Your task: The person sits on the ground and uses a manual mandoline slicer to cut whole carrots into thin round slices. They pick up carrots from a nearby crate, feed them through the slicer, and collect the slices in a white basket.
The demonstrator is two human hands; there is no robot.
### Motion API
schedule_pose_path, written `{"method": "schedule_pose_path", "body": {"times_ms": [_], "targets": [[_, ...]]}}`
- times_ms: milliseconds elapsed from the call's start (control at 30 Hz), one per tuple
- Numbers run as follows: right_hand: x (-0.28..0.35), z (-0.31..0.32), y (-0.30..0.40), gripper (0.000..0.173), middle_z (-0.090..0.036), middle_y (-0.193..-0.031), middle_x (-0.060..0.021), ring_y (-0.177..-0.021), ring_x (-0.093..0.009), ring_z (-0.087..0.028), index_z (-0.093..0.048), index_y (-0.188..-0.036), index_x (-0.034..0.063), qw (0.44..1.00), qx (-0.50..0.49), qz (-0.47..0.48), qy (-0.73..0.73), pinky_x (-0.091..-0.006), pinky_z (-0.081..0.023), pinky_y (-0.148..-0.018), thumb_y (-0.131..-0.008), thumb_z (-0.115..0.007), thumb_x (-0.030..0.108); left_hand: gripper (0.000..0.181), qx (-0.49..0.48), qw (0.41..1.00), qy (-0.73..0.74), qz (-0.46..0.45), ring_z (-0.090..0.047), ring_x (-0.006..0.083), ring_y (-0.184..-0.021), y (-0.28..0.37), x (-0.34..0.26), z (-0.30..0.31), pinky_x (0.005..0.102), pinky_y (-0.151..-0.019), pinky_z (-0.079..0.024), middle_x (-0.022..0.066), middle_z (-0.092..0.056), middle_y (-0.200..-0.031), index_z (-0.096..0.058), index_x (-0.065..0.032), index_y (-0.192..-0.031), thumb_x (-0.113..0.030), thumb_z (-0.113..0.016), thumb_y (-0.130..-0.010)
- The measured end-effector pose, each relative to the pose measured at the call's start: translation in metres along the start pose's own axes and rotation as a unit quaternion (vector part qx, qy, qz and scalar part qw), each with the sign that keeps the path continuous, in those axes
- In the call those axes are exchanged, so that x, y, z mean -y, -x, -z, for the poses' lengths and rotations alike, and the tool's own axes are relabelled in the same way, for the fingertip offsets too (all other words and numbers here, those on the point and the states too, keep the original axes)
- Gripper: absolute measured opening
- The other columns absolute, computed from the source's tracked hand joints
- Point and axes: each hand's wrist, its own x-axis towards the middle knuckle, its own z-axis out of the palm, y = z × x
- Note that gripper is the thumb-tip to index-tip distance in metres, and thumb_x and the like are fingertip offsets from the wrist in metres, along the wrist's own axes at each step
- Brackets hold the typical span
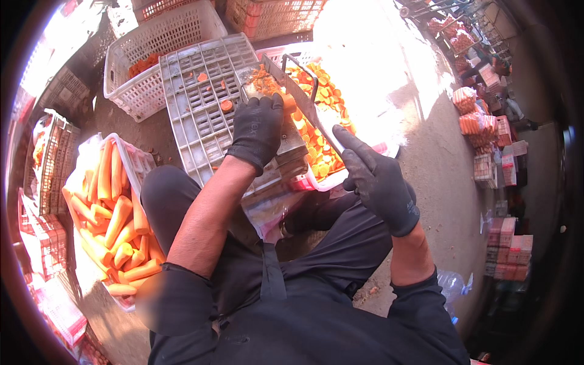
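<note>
My left hand [258, 130], in a black glove, presses a peeled carrot piece [289, 104] down on a worn cutting block [292, 145]. Orange scraps [263, 81] lie beyond the fingers on the block. My right hand [381, 180], gloved alike, grips the near end of a long metal blade [306, 101], its index finger stretched along it. The blade stands at the block's right edge, close beside the carrot's end. Below it to the right, a pink-lined crate [325, 183] is full of carrot slices [326, 157]. A bent metal bar [315, 84] rises by the blade; its attachment is unclear.
The block rests on an upturned grey plastic crate [194, 116] with a loose carrot slice [226, 106]. Left of my knee, a lined crate [132, 155] holds many peeled carrots [118, 223]. A white crate [137, 93] stands behind; a plastic bottle [451, 286] lies at right.
</note>
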Motion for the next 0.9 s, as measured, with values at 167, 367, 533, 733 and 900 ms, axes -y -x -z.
{"method": "schedule_pose_path", "body": {"times_ms": [167, 367, 533, 733, 900], "targets": [[-0.05, -0.046, 0.011, 0.042, -0.075, -0.097, -0.0196, -0.078, -0.025, -0.074, -0.06, -0.145, 0.0058, 0.995, -0.059, 0.074, 0.044, -0.0354, -0.056, -0.071, -0.103, -0.062, 0.014, 0.029, -0.011, 1.0, -0.015, 0.011, -0.068, 0.0291, -0.093, 0.004, -0.005, -0.004, 0.0434, -0.08, -0.052, 0.0114, -0.068, -0.095, -0.065, -0.0045, -0.115, -0.012, -0.062, -0.087], [-0.131, -0.073, -0.004, 0.042, -0.073, -0.11, -0.024, -0.098, -0.037, -0.074, -0.06, -0.144, 0.0066, 0.97, -0.118, 0.186, 0.105, -0.0413, -0.058, -0.08, -0.103, -0.063, 0.016, 0.046, -0.004, 1.0, 0.014, 0.008, -0.066, 0.0334, -0.098, -0.002, 0.0, -0.004, 0.045, -0.085, -0.052, 0.0155, -0.068, -0.101, -0.062, -0.0017, -0.127, -0.007, -0.064, -0.081], [-0.083, -0.027, -0.003, 0.041, -0.074, -0.094, -0.0135, -0.074, -0.018, -0.069, -0.06, -0.146, 0.0082, 0.992, -0.051, 0.1, 0.063, -0.0339, -0.055, -0.07, -0.106, -0.061, 0.018, 0.032, -0.013, 1.0, -0.012, 0.004, -0.068, 0.0287, -0.094, -0.004, 0.001, -0.006, 0.044, -0.082, -0.052, 0.0106, -0.069, -0.097, -0.064, -0.005, -0.118, -0.013, -0.062, -0.087], [-0.01, -0.017, 0.004, 0.039, -0.062, -0.077, -0.0001, -0.064, -0.005, -0.05, -0.061, -0.145, 0.0075, 0.999, -0.03, 0.018, -0.036, -0.0246, -0.047, -0.061, -0.107, -0.06, 0.015, 0.026, -0.036, 0.999, 0.004, 0.009, -0.068, 0.0279, -0.091, -0.006, -0.001, -0.011, 0.0437, -0.081, -0.051, 0.0101, -0.068, -0.095, -0.066, -0.0062, -0.112, -0.014, -0.061, -0.088], [-0.049, -0.04, 0.01, 0.039, -0.069, -0.082, -0.0067, -0.064, -0.006, -0.053, -0.062, -0.144, 0.0074, 0.994, -0.082, 0.067, -0.014, -0.0265, -0.049, -0.062, -0.106, -0.061, 0.014, 0.023, -0.013, 1.0, -0.008, 0.021, -0.068, 0.0286, -0.091, -0.01, -0.009, -0.011, 0.0447, -0.081, -0.052, 0.0107, -0.069, -0.096, -0.066, -0.0054, -0.109, -0.015, -0.061, -0.088]]}}
